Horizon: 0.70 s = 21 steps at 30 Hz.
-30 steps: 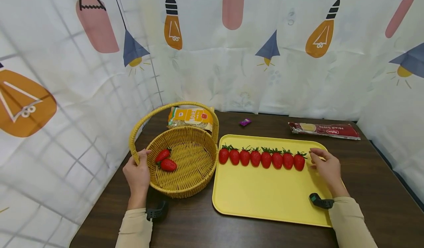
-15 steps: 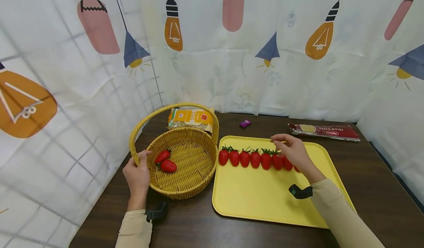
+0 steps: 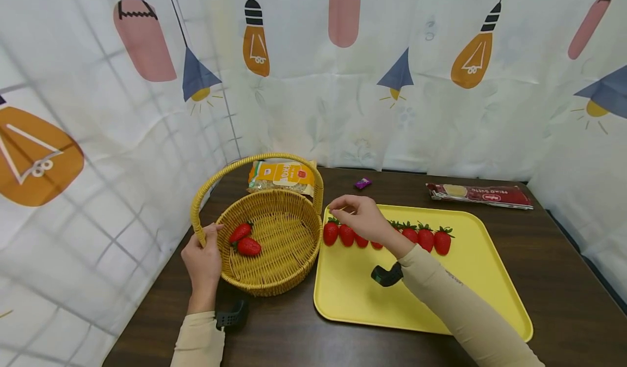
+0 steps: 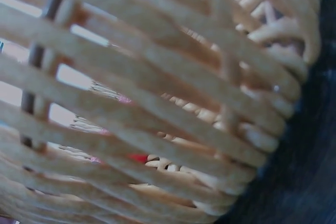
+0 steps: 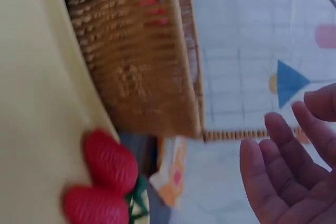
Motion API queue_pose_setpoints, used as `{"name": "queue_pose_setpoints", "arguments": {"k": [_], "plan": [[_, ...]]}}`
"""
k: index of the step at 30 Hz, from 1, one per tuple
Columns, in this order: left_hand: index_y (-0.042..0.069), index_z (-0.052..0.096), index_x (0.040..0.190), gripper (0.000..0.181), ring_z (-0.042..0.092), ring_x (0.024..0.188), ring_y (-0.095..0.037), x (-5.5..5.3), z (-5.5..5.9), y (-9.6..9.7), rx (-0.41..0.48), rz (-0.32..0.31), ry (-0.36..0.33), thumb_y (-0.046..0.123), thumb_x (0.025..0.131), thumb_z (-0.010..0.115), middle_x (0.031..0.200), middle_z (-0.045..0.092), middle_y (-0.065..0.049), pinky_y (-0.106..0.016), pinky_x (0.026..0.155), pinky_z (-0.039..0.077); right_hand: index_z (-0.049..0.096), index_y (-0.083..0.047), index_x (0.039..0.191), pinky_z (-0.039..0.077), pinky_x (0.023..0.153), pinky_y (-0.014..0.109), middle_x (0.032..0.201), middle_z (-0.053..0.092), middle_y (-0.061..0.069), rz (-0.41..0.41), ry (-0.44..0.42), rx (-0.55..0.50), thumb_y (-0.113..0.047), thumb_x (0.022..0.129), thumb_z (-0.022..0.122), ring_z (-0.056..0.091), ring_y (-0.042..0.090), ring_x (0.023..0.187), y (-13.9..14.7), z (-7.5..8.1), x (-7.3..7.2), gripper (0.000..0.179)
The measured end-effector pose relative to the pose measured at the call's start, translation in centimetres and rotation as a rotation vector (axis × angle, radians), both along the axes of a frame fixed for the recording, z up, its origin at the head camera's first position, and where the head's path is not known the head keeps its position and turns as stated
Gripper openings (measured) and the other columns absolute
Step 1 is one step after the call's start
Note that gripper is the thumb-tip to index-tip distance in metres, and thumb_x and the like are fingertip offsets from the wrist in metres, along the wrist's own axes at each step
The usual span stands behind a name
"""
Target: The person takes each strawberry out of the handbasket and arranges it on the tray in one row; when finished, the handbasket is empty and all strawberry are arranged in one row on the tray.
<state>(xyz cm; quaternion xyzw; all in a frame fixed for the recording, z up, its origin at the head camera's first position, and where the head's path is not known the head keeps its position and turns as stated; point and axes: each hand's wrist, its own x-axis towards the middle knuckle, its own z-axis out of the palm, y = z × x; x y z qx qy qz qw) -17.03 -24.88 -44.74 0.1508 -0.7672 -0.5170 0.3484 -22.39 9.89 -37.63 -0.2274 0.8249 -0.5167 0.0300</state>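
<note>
My left hand [image 3: 203, 261] grips the handle of a yellow wicker basket [image 3: 274, 286] where it meets the left side. Two red strawberries [image 3: 249, 246] lie inside, near the left wall. In the left wrist view, the woven basket side [image 4: 157, 77] fills most of the frame. Over the left end of a strawberry row [image 3: 442, 242] on a yellow tray [image 3: 372, 296] hovers my right hand [image 3: 364, 220], covering part of the row. The right wrist view shows that hand [image 5: 294, 182] with loosely bent fingers and nothing in it, above two row strawberries [image 5: 110, 161].
Behind the basket stands a yellow-orange food packet [image 3: 281, 176]. A small purple wrapped sweet [image 3: 362, 183] and a long red snack pack [image 3: 480, 194] lie at the back of the dark table [image 3: 303, 334]. A printed curtain [image 3: 313, 100] hangs behind.
My right hand has swept left from the row's right end, across the strawberries, to its left end beside the basket. The left hand and basket have stayed put.
</note>
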Motion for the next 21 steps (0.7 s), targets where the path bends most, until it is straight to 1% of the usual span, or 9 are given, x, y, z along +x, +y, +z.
{"name": "queue_pose_setpoints", "arguments": {"k": [4, 7, 11, 13, 15, 16, 18, 20, 21], "plan": [[0.006, 0.077, 0.099, 0.047, 0.056, 0.093, 0.004, -0.1, 0.0, 0.1, 0.0, 0.004, 0.008, 0.043, 0.101, 0.049, 0.112, 0.072, -0.01, -0.018, 0.075, 0.04, 0.071, -0.013, 0.108, 0.052, 0.079, 0.034, 0.106, 0.071, 0.001, 0.078, 0.024, 0.033, -0.02, 0.096, 0.063, 0.065, 0.019, 0.093, -2.9, 0.5, -0.3, 0.016], [0.007, 0.078, 0.099, 0.047, 0.055, 0.078, 0.0, 0.0, -0.1, 0.2, -0.009, 0.006, 0.006, 0.044, 0.101, 0.049, 0.112, 0.072, -0.01, -0.02, 0.062, 0.036, 0.071, -0.015, 0.107, 0.052, 0.082, 0.032, 0.107, 0.07, 0.002, 0.128, 0.022, 0.026, -0.02, 0.097, 0.062, 0.064, 0.014, 0.096, -4.8, 0.5, -0.8, 0.015], [0.008, 0.077, 0.097, 0.047, 0.037, 0.052, -0.004, 0.1, -0.3, 0.2, -0.029, 0.012, 0.005, 0.043, 0.102, 0.047, 0.105, 0.072, -0.013, -0.025, 0.049, 0.027, 0.07, -0.014, 0.113, 0.052, 0.083, 0.031, 0.109, 0.069, -0.001, 0.179, -0.067, 0.007, -0.025, 0.098, 0.061, 0.064, 0.011, 0.097, -7.2, 0.4, -1.5, 0.021], [0.008, 0.077, 0.097, 0.047, 0.031, 0.047, -0.005, 0.1, -0.2, 0.2, -0.045, 0.013, 0.007, 0.042, 0.102, 0.046, 0.098, 0.072, -0.015, -0.025, 0.047, 0.026, 0.069, -0.014, 0.115, 0.052, 0.082, 0.031, 0.11, 0.068, -0.003, 0.194, -0.141, 0.004, -0.028, 0.098, 0.06, 0.063, 0.011, 0.097, -8.2, 0.5, -1.8, 0.023], [0.007, 0.077, 0.097, 0.046, 0.034, 0.049, -0.006, 0.0, -0.1, 0.2, -0.047, 0.008, 0.014, 0.041, 0.103, 0.045, 0.097, 0.072, -0.015, -0.024, 0.049, 0.028, 0.069, -0.014, 0.116, 0.053, 0.081, 0.03, 0.111, 0.068, -0.003, 0.213, -0.208, 0.006, -0.028, 0.098, 0.061, 0.064, 0.012, 0.097, -9.1, 0.7, -2.2, 0.025], [0.007, 0.077, 0.097, 0.045, 0.043, 0.054, -0.006, 0.0, 0.0, 0.2, -0.044, 0.005, 0.016, 0.039, 0.103, 0.045, 0.098, 0.072, -0.016, -0.022, 0.052, 0.031, 0.068, -0.013, 0.117, 0.053, 0.081, 0.03, 0.112, 0.068, -0.002, 0.227, -0.237, 0.009, -0.028, 0.098, 0.061, 0.064, 0.013, 0.097, -9.5, 0.9, -2.4, 0.026], [0.005, 0.076, 0.097, 0.043, 0.058, 0.075, -0.011, -0.1, 0.1, 0.2, -0.029, 0.001, 0.019, 0.036, 0.103, 0.046, 0.103, 0.072, -0.015, -0.02, 0.063, 0.037, 0.067, -0.012, 0.119, 0.054, 0.082, 0.03, 0.114, 0.067, -0.001, 0.272, -0.273, 0.012, -0.027, 0.098, 0.06, 0.063, 0.013, 0.099, -10.3, 1.2, -2.7, 0.027], [0.004, 0.076, 0.098, 0.042, 0.06, 0.097, -0.015, -0.1, 0.2, 0.2, -0.007, -0.004, 0.02, 0.033, 0.103, 0.046, 0.109, 0.072, -0.013, -0.02, 0.074, 0.038, 0.066, -0.012, 0.122, 0.053, 0.083, 0.031, 0.116, 0.066, -0.001, 0.308, -0.301, 0.007, -0.027, 0.098, 0.061, 0.063, 0.014, 0.101, -11.1, 1.5, -3.1, 0.029], [0.004, 0.076, 0.098, 0.041, 0.06, 0.098, -0.016, 0.0, 0.2, 0.3, -0.005, -0.005, 0.016, 0.032, 0.103, 0.046, 0.11, 0.072, -0.013, -0.021, 0.074, 0.039, 0.066, -0.012, 0.122, 0.053, 0.084, 0.031, 0.117, 0.066, -0.001, 0.32, -0.313, 0.003, -0.028, 0.098, 0.061, 0.063, 0.013, 0.102, -11.5, 1.6, -3.3, 0.029]]}}
